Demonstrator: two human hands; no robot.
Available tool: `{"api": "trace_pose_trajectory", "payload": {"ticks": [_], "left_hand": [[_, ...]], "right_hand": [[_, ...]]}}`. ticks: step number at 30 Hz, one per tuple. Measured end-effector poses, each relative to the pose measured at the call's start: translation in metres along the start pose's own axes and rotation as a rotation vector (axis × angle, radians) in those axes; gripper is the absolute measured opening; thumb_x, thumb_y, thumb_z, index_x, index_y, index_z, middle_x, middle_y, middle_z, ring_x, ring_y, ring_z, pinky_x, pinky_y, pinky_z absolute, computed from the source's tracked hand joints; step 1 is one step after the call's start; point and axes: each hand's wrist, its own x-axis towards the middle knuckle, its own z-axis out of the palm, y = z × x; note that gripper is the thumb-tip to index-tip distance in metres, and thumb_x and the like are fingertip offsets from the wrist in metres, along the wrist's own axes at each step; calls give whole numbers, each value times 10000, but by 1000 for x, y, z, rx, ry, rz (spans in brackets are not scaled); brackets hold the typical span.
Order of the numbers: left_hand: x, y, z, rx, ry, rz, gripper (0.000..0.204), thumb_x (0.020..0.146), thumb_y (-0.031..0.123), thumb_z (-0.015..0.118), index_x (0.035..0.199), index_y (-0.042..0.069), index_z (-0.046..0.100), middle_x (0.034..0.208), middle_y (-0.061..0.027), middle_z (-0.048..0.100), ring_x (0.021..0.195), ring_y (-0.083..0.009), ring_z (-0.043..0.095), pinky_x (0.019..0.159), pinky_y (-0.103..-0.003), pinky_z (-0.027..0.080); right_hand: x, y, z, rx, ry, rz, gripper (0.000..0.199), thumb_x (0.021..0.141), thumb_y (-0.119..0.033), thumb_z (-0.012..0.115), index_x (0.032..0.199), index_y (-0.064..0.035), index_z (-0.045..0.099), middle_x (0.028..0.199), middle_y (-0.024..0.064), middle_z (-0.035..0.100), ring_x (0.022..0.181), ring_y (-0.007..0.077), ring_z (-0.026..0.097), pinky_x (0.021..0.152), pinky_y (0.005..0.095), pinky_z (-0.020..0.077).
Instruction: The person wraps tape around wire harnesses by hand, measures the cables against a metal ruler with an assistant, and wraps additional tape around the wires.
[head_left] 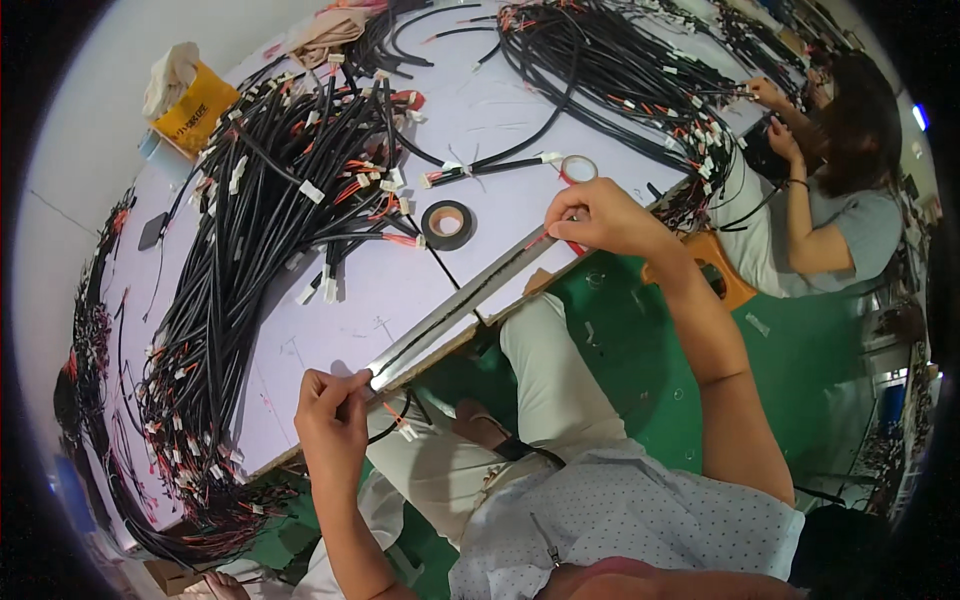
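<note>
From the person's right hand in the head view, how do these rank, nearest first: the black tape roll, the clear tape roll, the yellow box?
From the right hand:
1. Clear tape roll, just above the hand.
2. Black tape roll, to its left on the table.
3. Yellow box, far left at the table's edge.

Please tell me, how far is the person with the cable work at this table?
In hand: the left hand and the right hand stretch one black cable with a shiny strip of tape along the table edge. Possibly done: a big bundle of black cables with white connectors lies on the table. What remains cannot be told; tape rolls lie nearby.
</note>
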Motion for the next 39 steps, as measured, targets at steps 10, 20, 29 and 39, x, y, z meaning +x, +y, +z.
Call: {"api": "trace_pose_trajectory", "payload": {"ticks": [10, 20, 29, 39], "left_hand": [[1, 4, 0, 18, 0, -6, 187, 773, -94, 639, 923, 5, 691, 739, -60, 433, 610, -130, 419, 540, -251, 362], [0, 6, -2, -6, -32, -74, 202, 767, -106, 611, 931, -20, 692, 764, -50, 474, 683, -138, 497, 608, -239, 402], [1, 6, -3, 13, -34, -57, 205, 757, -97, 615, 931, -18, 690, 767, -53, 463, 690, -141, 470, 607, -242, 388], [1, 6, 2, 29, 6, -11, 214, 760, -104, 632, 926, 14, 699, 738, -54, 428, 611, -134, 423, 533, -248, 360]], "right_hand": [[15, 18, -11, 119, -87, 87, 119, 797, -124, 662, 773, -12, 629, 617, -11, 565, 504, 58, 474, 456, 215, 377], [11, 2, -13, 65, -81, 159, 145, 810, -156, 638, 834, -13, 641, 602, -5, 562, 456, 61, 475, 414, 208, 378], [16, 7, -16, 126, -86, 218, 158, 800, -177, 649, 807, -22, 616, 592, 4, 568, 428, 57, 468, 378, 201, 362], [23, 13, -27, -98, -98, 120, 180, 778, -194, 720, 758, -40, 628, 568, -37, 529, 469, 36, 436, 423, 208, 317]]}}
